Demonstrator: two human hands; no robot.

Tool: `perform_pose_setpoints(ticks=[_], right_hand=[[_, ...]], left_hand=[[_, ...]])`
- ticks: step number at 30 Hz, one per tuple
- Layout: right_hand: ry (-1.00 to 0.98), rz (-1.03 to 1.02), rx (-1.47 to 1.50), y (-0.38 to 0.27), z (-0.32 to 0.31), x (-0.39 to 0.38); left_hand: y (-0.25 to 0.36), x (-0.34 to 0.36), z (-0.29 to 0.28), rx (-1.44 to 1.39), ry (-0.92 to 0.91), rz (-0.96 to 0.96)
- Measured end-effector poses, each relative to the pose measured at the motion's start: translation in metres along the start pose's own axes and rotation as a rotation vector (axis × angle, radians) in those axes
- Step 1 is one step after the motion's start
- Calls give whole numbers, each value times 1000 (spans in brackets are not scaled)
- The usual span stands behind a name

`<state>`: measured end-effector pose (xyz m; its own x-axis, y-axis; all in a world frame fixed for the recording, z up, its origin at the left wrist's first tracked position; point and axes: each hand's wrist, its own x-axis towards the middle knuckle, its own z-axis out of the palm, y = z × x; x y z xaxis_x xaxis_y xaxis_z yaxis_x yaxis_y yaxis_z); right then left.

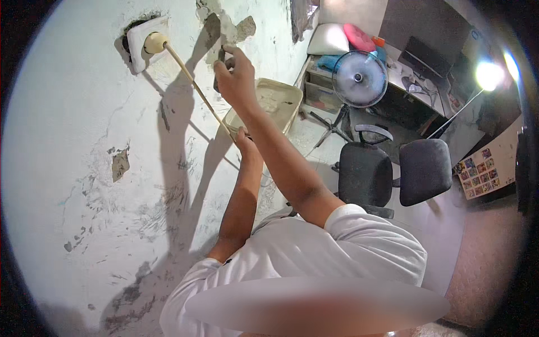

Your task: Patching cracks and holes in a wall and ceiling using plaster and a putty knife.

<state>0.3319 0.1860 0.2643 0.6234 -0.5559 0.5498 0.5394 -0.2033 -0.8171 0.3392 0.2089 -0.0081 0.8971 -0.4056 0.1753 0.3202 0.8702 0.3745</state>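
Observation:
My right hand [236, 78] is closed on a dark, narrow hand tool [218, 83], held up against the wall; its exact kind is hidden by the fingers. Just above it, grey plaster patches [245, 28] show on the chipped white wall [73, 135]. Lower down, my left hand [245, 140] grips the near edge of a beige rectangular tub [296, 112]. Pale, wet-looking material lies inside the tub, and part of its near side is hidden behind my forearms.
From a cream round fitting on a white wall plate [136, 48], a thin tan cord [193, 81] slants down past my left hand. To the right are a standing fan [359, 78], a dark office chair [365, 174], a desk with a monitor [424, 56] and a bright lamp [489, 76].

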Motion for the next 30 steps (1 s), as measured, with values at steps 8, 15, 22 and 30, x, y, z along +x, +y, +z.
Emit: perform_pose_setpoints(ticks=[8, 15, 22, 30], right_hand=[[-148, 36, -14, -30, -11, -33], [-113, 59, 58, -19, -50, -42], [41, -125, 53, -19, -12, 29], [-131, -118, 6, -31, 0, -13]], left_hand=[[18, -20, 110, 62, 394, -111], [23, -13, 114, 136, 512, -18], [18, 5, 26, 64, 325, -117], [31, -25, 122, 239, 310, -39]])
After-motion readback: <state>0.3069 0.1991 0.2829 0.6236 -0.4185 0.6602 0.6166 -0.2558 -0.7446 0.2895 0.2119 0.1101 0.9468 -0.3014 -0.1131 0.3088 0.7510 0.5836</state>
